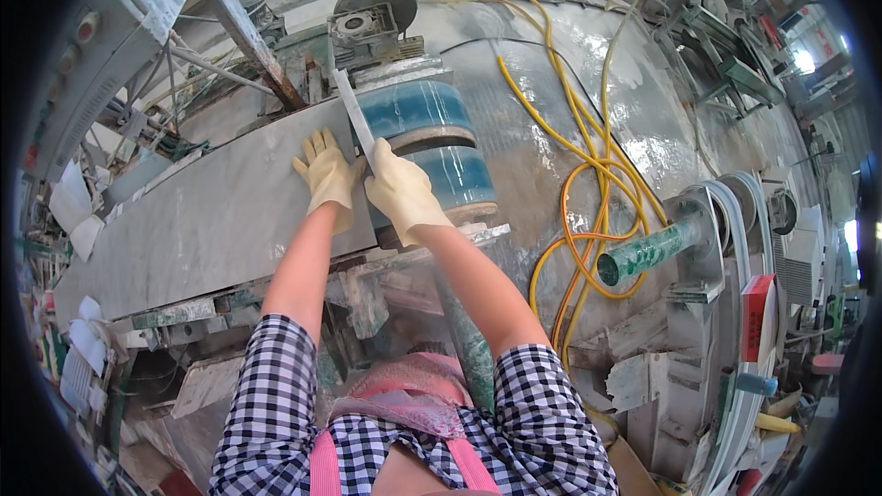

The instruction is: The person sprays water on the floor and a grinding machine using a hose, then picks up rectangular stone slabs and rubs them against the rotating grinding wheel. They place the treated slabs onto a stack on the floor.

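Note:
A wide grey stone slab (202, 207) lies flat in front of me and stretches to the left. My left hand (328, 174), in a cream rubber glove, rests spread on the slab near its right end. My right hand (401, 188), gloved alike, is closed around the near end of a long thin grey strip (353, 108). That strip runs away from me along the slab's right end; what it is made of I cannot tell. Just right of it are two wet blue rollers (418, 107), with a pale band between them.
A motor with a gearbox (363, 28) stands behind the rollers. Yellow hoses (602, 165) lie looped on the wet floor at the right. Nearer, a green pipe (648, 253) juts from a metal stand. A slanted steel beam (243, 28) rises at the far left.

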The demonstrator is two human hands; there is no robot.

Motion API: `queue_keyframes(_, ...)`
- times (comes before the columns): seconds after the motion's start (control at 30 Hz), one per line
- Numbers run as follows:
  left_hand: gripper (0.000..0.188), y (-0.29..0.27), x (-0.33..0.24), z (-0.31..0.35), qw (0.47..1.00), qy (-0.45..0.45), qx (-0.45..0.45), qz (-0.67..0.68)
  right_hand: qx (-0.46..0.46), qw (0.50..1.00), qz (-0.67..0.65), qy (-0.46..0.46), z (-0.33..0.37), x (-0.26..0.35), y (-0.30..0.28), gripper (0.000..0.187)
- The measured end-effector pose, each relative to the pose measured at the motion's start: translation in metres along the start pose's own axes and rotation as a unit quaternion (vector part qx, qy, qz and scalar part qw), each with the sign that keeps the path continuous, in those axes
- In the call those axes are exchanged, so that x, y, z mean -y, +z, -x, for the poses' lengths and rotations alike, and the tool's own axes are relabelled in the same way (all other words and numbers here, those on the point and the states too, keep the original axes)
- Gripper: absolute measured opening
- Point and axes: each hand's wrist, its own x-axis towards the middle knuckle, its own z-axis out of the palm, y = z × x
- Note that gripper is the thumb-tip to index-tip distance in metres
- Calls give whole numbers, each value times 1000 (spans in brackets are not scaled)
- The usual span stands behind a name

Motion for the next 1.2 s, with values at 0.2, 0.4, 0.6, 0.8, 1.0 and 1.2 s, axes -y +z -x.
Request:
queue_keyframes(0.2, 101, -19, -27, -10, 990, -69, 120, -14, -6, 1000, -12, -10, -2, -14, 3, 59)
queue_keyframes(0.4, 53, -44, 30, -24, 983, 21, 77, 168, -8, 996, -57, -64, 6, -28, -4, 66)
queue_keyframes(0.6, 43, -42, 86, -35, 940, -44, 112, 318, 8, 994, 8, -111, -11, -2, 26, 42)
queue_keyframes(0.8, 39, -25, 61, -18, 848, -29, 153, 506, -28, 993, -50, -105, -16, 1, 25, 47)
queue_keyframes(1.0, 70, -6, 77, -22, 989, 45, -31, 134, -44, 996, 31, -71, -7, 24, 36, 45)
queue_keyframes(1.2, 96, 3, 69, -13, 994, -98, 50, -11, -86, 989, 83, -87, -5, 29, 56, 61)
